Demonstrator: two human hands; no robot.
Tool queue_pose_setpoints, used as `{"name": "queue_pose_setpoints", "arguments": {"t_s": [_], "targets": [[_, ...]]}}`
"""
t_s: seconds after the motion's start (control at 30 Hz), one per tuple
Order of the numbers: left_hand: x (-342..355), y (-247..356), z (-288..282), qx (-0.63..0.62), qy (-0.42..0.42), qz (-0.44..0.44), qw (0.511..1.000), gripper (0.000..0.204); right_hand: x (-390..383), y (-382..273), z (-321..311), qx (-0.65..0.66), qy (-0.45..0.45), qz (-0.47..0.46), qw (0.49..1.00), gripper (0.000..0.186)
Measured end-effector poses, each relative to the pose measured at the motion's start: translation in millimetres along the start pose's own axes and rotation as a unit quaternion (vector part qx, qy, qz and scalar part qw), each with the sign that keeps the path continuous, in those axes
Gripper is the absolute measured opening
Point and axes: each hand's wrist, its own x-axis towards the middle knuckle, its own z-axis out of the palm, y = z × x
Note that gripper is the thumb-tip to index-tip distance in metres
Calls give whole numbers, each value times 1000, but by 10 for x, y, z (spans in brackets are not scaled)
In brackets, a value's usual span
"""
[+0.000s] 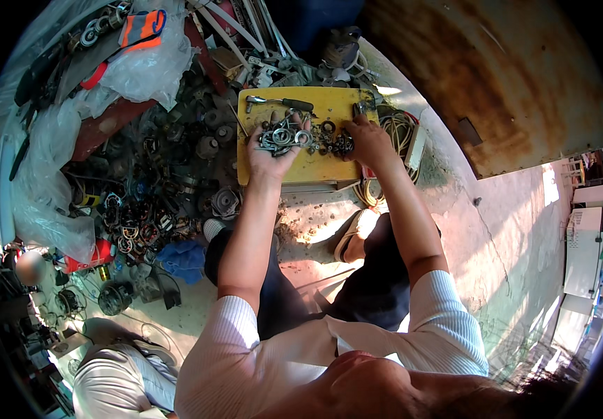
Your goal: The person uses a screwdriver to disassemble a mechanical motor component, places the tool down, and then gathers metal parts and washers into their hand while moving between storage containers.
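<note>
A heap of shiny metal rings [282, 135], mixed with small bolts and washers, lies cupped in my upturned left hand [274, 159]. This hand is over the left part of a yellow tabletop [308, 169]. On the right part, my right hand [371, 142] bends its fingers down at a cluster of small dark nuts [340, 144]. What its fingertips pinch, if anything, is hidden. One dark ring [328, 126] lies between the hands. A ratchet wrench [280, 103] with a black handle rests along the table's far side.
Coiled yellowish cable [399, 133] lies right of the table. Greasy metal parts [141, 216] cover the floor at left, near plastic sheeting [57, 195] and a blue cloth [182, 260]. A rusty metal sheet [497, 77] stands far right. Another person's clothed leg [116, 380] shows at lower left.
</note>
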Motion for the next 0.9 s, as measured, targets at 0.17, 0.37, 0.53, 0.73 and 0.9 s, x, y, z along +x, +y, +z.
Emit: {"name": "queue_pose_setpoints", "arguments": {"t_s": [0.17,0.37,0.53,0.73,0.9], "targets": [[37,-12,11,-65,0,12,998,43,72,86,70,15,15,-36,999,68],[57,-117,69,-88,-29,16,996,43,180,25,176,89,20,-46,995,57],[94,-150,24,-118,-32,10,993,46,183,-31,181,173,12,-72,982,68],[68,-111,52,-118,-56,21,991,46,-92,-241,239,1,118,-36,992,91],[48,-120,34,-110,-84,2,990,44,3,-450,370,-27,172,-38,984,87]]}}
